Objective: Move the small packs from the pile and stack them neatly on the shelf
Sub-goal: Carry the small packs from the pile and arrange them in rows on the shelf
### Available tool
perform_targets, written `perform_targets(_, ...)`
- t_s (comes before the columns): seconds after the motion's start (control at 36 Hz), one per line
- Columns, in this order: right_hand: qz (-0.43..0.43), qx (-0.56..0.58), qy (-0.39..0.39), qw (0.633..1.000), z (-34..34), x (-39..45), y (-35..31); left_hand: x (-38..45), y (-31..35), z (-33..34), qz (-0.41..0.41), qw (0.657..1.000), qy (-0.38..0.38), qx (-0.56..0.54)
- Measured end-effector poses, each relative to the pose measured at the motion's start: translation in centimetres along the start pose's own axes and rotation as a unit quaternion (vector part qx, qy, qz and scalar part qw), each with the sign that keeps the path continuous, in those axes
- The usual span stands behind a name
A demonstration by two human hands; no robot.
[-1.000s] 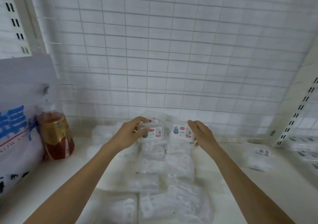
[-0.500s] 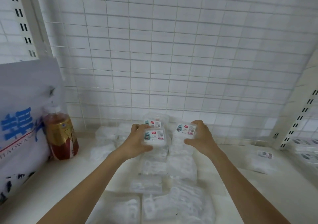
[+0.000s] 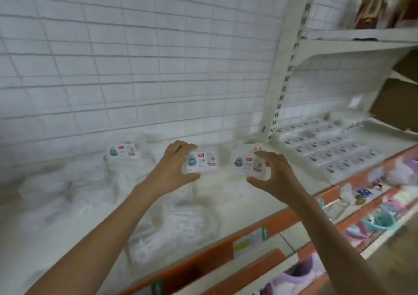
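Carry step: left hand (image 3: 174,170) grips small clear plastic pack (image 3: 201,161), right hand (image 3: 274,173) grips second pack (image 3: 248,164). Next: set onto neat rows (image 3: 321,147) at 2 o'clock, probably same packs, view blurred.

One cam only, head-worn, wide-angle, so no 2nd view to overlap with. It looks fwd and down over both forearms onto the white shelf board w/ orange front edge (image 3: 280,219), close range. View is tilted, turned toward the right: the white wire-grid back panel (image 3: 140,57) fills the upper left, the slotted white upright post (image 3: 286,77) sits right of centre, and the next bay w/ its upper white shelf (image 3: 362,39) falls at the far right. Edges blurred.
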State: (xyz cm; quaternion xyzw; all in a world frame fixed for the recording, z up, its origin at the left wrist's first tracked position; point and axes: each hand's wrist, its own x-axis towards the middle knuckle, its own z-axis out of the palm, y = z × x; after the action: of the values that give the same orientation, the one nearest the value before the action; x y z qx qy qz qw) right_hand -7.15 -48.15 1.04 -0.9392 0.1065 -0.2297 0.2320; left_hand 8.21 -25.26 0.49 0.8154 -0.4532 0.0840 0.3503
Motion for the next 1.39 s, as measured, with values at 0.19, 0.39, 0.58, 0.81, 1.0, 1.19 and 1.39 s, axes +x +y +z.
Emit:
perform_targets(0.19,0.109,-0.036,0.038,0.993,-5.9,-6.8,6.9,4.1,7.6,7.7,0.056,0.994,-0.091,-0.028)
perform_targets(0.39,0.154,-0.059,0.077,0.983,-11.0,-12.4,13.9,6.5,15.7,15.7,0.071,0.984,-0.156,-0.05)
perform_targets(0.58,0.179,-0.02,0.077,0.981,-16.4,-16.2,22.3,8.0,22.8,23.8,0.057,0.981,-0.161,-0.09)
perform_targets(0.81,0.162,-0.006,0.065,0.985,-20.3,-18.4,30.1,10.4,28.8,31.2,-0.004,0.983,-0.15,-0.107)
perform_targets(1.0,0.161,0.027,0.059,0.985,-21.4,-17.5,34.7,13.7,31.1,35.1,-0.016,0.985,-0.147,-0.094)
perform_targets(1.19,0.179,0.046,0.05,0.982,-22.0,-13.7,39.5,18.4,31.4,38.6,-0.009,0.988,-0.13,-0.087)
perform_targets(1.39,0.147,0.024,0.046,0.988,-23.4,-6.5,44.1,25.0,30.5,41.0,-0.013,0.993,-0.088,-0.079)
